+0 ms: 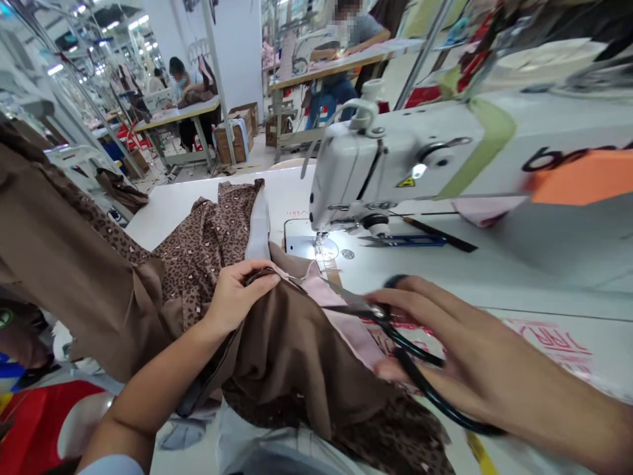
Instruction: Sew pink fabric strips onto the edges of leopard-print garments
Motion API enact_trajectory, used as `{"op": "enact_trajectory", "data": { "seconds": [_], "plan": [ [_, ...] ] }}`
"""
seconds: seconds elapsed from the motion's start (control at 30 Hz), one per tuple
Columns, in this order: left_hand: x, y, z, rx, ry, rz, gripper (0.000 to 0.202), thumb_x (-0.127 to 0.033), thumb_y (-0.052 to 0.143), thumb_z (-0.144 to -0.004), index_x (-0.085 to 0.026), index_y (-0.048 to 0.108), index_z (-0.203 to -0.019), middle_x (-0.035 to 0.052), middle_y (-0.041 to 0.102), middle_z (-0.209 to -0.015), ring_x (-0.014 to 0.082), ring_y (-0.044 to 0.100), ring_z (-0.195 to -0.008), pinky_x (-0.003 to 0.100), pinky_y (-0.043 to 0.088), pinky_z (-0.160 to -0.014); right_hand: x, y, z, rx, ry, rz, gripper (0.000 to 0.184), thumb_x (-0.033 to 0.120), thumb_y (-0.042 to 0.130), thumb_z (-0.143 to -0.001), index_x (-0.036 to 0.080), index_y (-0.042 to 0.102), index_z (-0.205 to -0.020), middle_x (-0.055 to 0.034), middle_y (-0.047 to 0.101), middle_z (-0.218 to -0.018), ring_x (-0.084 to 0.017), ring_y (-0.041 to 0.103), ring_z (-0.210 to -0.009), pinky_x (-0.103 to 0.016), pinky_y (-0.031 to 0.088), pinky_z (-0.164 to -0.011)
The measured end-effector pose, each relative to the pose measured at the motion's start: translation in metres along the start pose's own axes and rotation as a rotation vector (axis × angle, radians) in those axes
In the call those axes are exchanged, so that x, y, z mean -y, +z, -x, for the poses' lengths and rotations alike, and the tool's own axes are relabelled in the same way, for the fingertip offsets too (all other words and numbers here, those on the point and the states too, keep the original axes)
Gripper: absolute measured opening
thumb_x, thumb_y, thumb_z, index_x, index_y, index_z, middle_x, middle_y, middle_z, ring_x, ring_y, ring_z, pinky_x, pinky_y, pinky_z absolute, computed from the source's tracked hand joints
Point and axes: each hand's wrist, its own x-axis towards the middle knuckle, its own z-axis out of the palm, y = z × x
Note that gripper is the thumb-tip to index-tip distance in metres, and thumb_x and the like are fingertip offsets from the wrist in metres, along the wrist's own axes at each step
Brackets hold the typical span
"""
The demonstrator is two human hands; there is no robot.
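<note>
I see the left hand (237, 293) pinching brown cloth (291, 330); the right hand (459, 336) grips scissors (380, 313), whose parted blades (353, 298) should avoid stray folds.

Ceiling lights (138, 22) glow left of a white wall (241, 66).

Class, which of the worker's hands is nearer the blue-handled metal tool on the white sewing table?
Right. The right hand, holding black-handled metal scissors, is on the near side of the tool; the left hand, pinching brown cloth, is farther off to its left.
</note>
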Motion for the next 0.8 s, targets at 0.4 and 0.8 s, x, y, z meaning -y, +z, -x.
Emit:
{"op": "enact_trajectory", "data": {
  "seconds": [0.4, 0.8],
  "plan": [
    [-0.001, 0.002, -0.001, -0.055, -0.097, 0.141, 0.015, -0.024, 0.071, -0.06, -0.014, 0.069, -0.072, 0.0007, 0.067, -0.069, 0.01, 0.057, -0.063, 0.018, 0.045, -0.064, 0.001, 0.016, -0.05, -0.144, -0.236, 0.122, 0.046, 0.054, 0.042, -0.086, 0.015, 0.055, -0.107, -0.006, 0.058, -0.076, -0.013, 0.05, -0.054, -0.024, 0.037, -0.046],
    [-0.002, 0.004, -0.004, -0.012, -0.068, 0.082, 0.014, -0.025, 0.07, -0.063, -0.015, 0.069, -0.071, 0.001, 0.068, -0.071, 0.0119, 0.059, -0.068, 0.02, 0.045, -0.068, 0.0, 0.013, -0.033, -0.258, 0.061, -0.08, 0.042, 0.06, 0.046, -0.082, 0.023, 0.06, -0.097, -0.0036, 0.066, -0.074, -0.015, 0.06, -0.056, -0.023, 0.044, -0.048]
  ]
}}
